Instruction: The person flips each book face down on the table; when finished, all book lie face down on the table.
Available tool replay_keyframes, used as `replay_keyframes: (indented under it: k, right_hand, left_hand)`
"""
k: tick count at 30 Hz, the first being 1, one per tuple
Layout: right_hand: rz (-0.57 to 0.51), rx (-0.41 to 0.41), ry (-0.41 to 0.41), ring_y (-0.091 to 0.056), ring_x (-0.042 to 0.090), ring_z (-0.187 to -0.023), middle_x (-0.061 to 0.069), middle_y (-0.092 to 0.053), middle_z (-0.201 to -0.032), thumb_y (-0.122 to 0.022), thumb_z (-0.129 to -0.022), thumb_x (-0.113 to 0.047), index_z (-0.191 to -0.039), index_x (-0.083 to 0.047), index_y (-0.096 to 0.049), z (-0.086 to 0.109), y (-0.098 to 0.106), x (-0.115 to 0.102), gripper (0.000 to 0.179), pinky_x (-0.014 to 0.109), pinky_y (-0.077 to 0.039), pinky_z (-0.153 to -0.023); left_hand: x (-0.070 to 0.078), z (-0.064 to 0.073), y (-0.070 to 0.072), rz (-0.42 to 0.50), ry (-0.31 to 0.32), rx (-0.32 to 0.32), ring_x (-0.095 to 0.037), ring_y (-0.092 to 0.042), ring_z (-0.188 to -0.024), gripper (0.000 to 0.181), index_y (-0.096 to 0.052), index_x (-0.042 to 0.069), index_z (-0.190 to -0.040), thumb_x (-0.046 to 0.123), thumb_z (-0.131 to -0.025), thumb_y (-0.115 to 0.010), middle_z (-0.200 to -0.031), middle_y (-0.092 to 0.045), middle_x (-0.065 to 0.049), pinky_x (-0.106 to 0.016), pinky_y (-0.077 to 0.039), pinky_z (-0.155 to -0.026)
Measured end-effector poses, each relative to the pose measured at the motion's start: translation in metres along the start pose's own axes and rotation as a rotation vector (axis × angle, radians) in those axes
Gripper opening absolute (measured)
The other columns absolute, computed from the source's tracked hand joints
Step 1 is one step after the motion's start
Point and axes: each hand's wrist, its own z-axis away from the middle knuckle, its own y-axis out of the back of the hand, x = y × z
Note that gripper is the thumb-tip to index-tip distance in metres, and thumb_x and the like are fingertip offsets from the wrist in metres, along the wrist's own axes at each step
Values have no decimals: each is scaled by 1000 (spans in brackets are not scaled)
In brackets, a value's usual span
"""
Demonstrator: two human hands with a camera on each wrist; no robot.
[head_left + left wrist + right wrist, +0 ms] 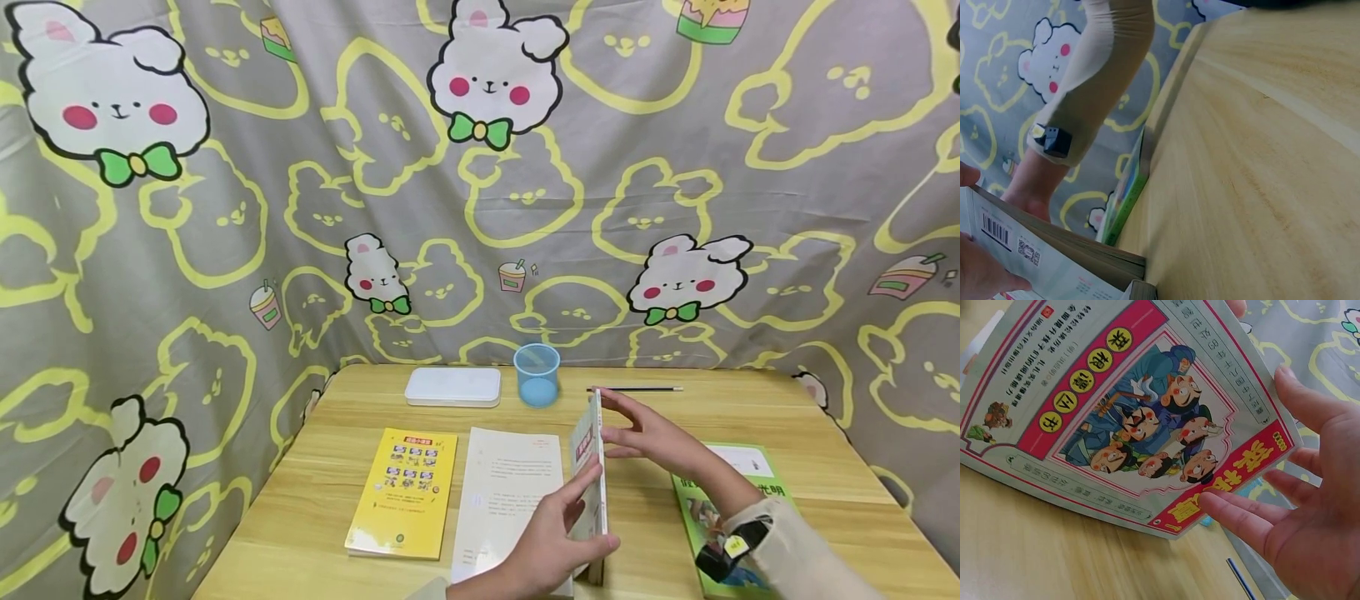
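Observation:
A book with a pale cover and red title bands (587, 442) stands upright on edge between the two hands. Its front, with cartoon figures in old-style dress (1141, 425), faces the right wrist camera. My left hand (551, 533) grips the near part of the book, fingers against the left cover and thumb by the near edge. In the left wrist view, that hand's thumb lies on the back cover beside a barcode. At the far edge, my right hand (648, 433) touches the book with extended fingers, its palm away from the cover.
A white book or booklet (513, 475) lies flat left of the upright book, a yellow book (405, 500) farther left. The green book (738, 517) lies under the right forearm. Toward the back are a white case (453, 387), blue cup (537, 375) and dark pencil (637, 388).

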Motion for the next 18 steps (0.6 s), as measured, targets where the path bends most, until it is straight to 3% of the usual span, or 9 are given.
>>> replay_keyframes:
  k: [5, 8, 13, 18]
  right_hand:
    - [-21, 13, -7, -33, 56, -144, 24, -7, -170, -62, -105, -22, -166, -27, -17, 1, -2, 1, 76, 50, -58, -96]
    - [-20, 21, -13, -34, 56, -144, 25, -6, -169, -63, -104, -22, -166, -30, -15, 2, -2, 2, 78, 50, -58, -96]
    - [-14, 35, -23, -34, 56, -144, 25, -7, -169, -63, -104, -21, -166, -28, -17, 5, 1, 2, 77, 50, -58, -95]
    - [-15, 35, -8, -28, 60, -145, 29, -6, -168, -63, -104, -20, -166, -20, -15, 8, 5, 2, 78, 48, -59, -94]
  left_hand:
    - [-2, -2, -2, -22, 2, 4, -15, -22, -153, 78, -36, 7, -160, 21, -94, -74, -169, -27, 4, -44, -33, -121]
    - [-6, -3, -3, -33, 4, 5, -15, -23, -153, 80, -35, 12, -161, 25, -93, -76, -169, -27, 7, -38, -37, -118]
    - [-16, -4, -5, -79, 7, 8, -16, -23, -153, 85, -33, 20, -162, 24, -91, -79, -169, -23, 9, -29, -40, -112]
    - [-28, -4, -6, -137, 35, 18, -24, -25, -153, 87, -34, 21, -162, 16, -88, -81, -171, -22, 2, -34, -47, -109]
